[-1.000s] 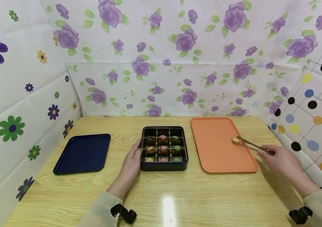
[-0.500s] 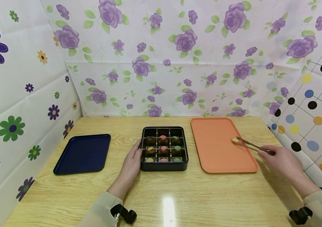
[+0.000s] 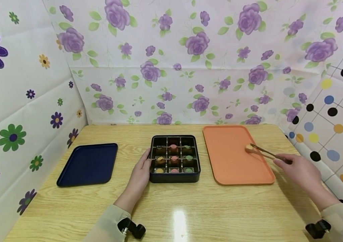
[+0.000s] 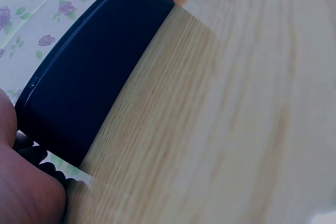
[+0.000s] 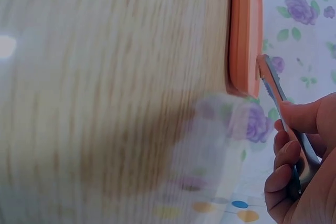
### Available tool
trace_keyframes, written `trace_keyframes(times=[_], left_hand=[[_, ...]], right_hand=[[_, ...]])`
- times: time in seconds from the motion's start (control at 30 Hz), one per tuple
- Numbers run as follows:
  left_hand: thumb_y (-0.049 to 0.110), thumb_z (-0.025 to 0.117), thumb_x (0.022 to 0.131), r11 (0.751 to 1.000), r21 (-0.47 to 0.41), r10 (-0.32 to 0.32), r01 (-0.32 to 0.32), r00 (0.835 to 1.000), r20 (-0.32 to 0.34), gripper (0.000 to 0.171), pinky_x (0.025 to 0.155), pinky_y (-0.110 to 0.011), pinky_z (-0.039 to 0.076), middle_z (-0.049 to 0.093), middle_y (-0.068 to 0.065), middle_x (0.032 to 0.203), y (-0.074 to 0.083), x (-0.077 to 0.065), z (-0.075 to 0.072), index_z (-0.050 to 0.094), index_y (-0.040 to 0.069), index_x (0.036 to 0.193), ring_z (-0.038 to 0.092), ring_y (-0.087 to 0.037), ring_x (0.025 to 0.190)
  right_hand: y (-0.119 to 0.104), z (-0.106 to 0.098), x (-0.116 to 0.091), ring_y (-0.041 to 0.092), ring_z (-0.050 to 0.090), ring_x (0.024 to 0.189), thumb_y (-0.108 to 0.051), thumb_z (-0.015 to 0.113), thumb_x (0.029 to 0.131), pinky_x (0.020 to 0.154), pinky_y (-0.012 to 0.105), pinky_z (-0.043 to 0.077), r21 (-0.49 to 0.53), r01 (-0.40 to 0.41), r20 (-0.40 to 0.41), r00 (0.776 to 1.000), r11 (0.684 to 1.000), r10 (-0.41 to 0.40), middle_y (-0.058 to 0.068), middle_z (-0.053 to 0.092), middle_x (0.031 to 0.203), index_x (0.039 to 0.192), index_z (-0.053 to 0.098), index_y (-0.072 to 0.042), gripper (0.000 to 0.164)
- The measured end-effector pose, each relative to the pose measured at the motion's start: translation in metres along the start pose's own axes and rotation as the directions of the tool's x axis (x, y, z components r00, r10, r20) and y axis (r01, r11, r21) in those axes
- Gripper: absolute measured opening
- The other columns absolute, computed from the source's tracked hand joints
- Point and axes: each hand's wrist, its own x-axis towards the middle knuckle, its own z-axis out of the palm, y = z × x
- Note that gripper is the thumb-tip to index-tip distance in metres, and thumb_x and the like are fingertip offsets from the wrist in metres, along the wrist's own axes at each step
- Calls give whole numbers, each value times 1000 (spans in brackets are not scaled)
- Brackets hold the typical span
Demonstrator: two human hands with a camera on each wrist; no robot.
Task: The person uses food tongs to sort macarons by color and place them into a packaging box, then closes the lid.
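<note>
A black box (image 3: 175,177) with divided compartments stands mid-table, holding small round yellow, pink and green sweets in clear cups. My left hand (image 3: 139,173) lies along its left side, fingers fairly straight; in the left wrist view the hand (image 4: 31,184) sits at the box's corner, the far fingers mostly hidden. My right hand (image 3: 300,169) grips metal tongs (image 3: 269,155) near their closed end. Their tips are at a small yellowish sweet (image 3: 249,147) over the right part of the orange tray (image 3: 229,164). The right wrist view shows thumb and curled fingers round the tongs (image 5: 273,80).
A dark blue tray (image 3: 88,164) lies on the left of the wooden table (image 3: 147,208). Flowered and dotted cloth (image 3: 177,90) hangs behind and at both sides. The orange tray stands a short gap right of the box.
The tongs' tips and the sweet have shifted slightly left and up in the head view, and the tongs' arms look closer together. My left hand and the box have stayed put.
</note>
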Motion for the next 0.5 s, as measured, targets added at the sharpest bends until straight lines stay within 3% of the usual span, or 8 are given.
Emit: trace_keyframes(times=[0.2,0.5], left_hand=[[31,34,122,1000,6,2,-2,1000,-5,57,132,-60,21,29,-10,180,0,0,0,27,23,178,25,-35,165],[31,35,122,1000,10,4,-4,1000,-8,56,132,-60,22,32,-12,179,-1,-1,1,28,23,178,30,-37,163]], right_hand=[[-9,0,0,23,60,77,-52,63,113,60,36,39,9,16,-27,1000,1000,-16,28,76,124,143,73,-1,59],[-24,-5,1,21,58,73,-58,59,112,56,37,38,18,27,-28,999,999,-26,27,75,124,147,71,-3,66]])
